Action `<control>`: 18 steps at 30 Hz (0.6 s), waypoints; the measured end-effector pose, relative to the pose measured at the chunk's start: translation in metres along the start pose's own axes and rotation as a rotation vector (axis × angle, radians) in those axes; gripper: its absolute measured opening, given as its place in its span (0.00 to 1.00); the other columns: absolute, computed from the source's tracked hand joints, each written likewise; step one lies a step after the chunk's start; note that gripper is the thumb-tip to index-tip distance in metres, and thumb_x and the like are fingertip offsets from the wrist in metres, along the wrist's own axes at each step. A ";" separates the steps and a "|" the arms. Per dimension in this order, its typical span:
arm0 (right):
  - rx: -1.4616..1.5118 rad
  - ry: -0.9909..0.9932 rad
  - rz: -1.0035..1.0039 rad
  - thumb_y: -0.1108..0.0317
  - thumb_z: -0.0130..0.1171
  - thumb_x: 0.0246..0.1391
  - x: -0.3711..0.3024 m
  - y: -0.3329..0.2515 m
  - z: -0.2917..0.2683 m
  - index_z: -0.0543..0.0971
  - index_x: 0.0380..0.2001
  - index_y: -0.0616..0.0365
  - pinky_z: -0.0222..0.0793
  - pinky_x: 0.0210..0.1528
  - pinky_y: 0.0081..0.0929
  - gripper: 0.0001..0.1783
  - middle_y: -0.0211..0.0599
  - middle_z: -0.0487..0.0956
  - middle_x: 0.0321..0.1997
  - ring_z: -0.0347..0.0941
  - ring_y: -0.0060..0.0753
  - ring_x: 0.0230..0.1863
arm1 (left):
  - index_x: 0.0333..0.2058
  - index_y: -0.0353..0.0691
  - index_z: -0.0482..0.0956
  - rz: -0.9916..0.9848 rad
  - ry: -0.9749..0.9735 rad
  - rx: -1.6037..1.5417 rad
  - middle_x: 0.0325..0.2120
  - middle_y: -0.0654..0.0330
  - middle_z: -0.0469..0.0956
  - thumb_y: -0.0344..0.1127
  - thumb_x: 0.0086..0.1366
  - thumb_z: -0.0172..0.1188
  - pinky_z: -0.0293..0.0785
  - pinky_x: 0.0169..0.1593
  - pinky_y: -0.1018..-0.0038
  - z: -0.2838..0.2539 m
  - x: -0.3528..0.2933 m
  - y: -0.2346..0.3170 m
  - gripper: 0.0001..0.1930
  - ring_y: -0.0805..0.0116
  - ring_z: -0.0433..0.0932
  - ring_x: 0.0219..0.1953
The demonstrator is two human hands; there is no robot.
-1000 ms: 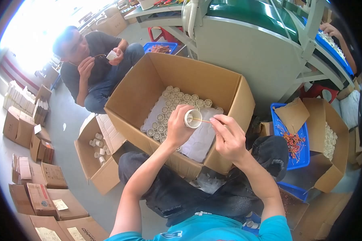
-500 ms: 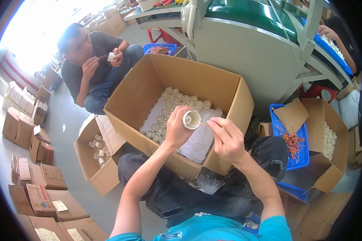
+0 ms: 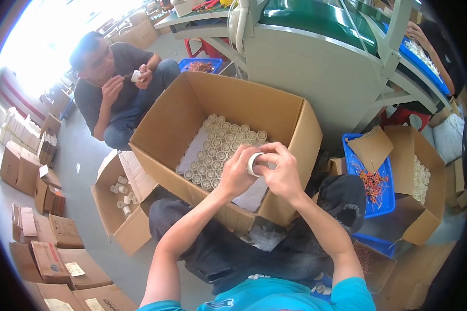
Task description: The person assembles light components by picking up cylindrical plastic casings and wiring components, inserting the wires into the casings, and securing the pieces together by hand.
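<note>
A white cylindrical plastic cup (image 3: 251, 165) is between my hands, its opening facing me, above the big cardboard box. My left hand (image 3: 236, 173) is closed around the cup's left side. My right hand (image 3: 281, 171) is closed at its right side, with fingers over the rim and some reaching into the opening. Whether a wire is between those fingers cannot be seen. Below, many round white plastic parts (image 3: 213, 150) stand in packed rows inside the large cardboard box (image 3: 244, 93), beside a pale sheet (image 3: 250, 199).
At right, a blue tray (image 3: 384, 205) holds orange-red wires (image 3: 372, 184), beside a carton (image 3: 436, 212) of small whitish parts. A smaller carton (image 3: 132, 233) at left holds loose white cups. Across from me, a co-worker (image 3: 117, 88) handles a similar cup. A machine with green belt (image 3: 316, 23) stands behind.
My right hand has moved in from the right, from holding a thin wire-like piece at the cup's opening to gripping the cup's rim. The thin piece no longer shows.
</note>
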State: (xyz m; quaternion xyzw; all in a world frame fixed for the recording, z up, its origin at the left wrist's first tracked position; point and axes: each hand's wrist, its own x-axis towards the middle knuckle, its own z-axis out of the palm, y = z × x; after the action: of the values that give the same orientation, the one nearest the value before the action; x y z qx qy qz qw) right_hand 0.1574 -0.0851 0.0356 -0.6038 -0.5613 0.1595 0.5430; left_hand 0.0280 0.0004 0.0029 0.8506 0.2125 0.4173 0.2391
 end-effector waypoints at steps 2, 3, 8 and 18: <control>-0.009 -0.016 0.038 0.75 0.68 0.40 -0.001 -0.003 -0.001 0.87 0.32 0.58 0.72 0.50 0.35 0.11 0.41 0.79 0.43 0.75 0.42 0.47 | 0.44 0.40 0.74 0.038 0.019 -0.023 0.40 0.53 0.76 0.23 0.46 0.69 0.79 0.34 0.62 -0.002 0.001 0.003 0.24 0.48 0.80 0.37; -0.034 -0.003 0.026 0.74 0.67 0.41 -0.002 -0.004 0.000 0.87 0.32 0.58 0.73 0.49 0.35 0.11 0.40 0.79 0.43 0.75 0.42 0.46 | 0.44 0.40 0.74 0.039 0.020 -0.023 0.40 0.53 0.76 0.23 0.46 0.69 0.79 0.34 0.62 -0.002 0.001 0.001 0.24 0.48 0.80 0.37; -0.107 -0.018 0.000 0.73 0.67 0.42 -0.004 -0.010 -0.002 0.87 0.32 0.57 0.74 0.47 0.36 0.10 0.39 0.80 0.43 0.76 0.42 0.45 | 0.45 0.40 0.73 0.050 0.018 -0.038 0.40 0.51 0.76 0.22 0.46 0.70 0.80 0.35 0.62 0.000 -0.002 -0.002 0.25 0.49 0.81 0.37; 0.036 -0.025 0.099 0.73 0.66 0.44 -0.002 -0.005 -0.003 0.87 0.31 0.58 0.75 0.43 0.35 0.08 0.40 0.81 0.40 0.79 0.43 0.39 | 0.45 0.37 0.73 0.074 0.028 -0.098 0.39 0.50 0.76 0.23 0.48 0.70 0.79 0.35 0.64 0.003 0.002 0.001 0.24 0.50 0.80 0.36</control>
State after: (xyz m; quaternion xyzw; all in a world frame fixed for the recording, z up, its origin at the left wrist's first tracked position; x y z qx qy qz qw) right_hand 0.1567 -0.0896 0.0405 -0.6191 -0.5344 0.2037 0.5382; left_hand 0.0317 -0.0002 0.0031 0.8392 0.1638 0.4477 0.2618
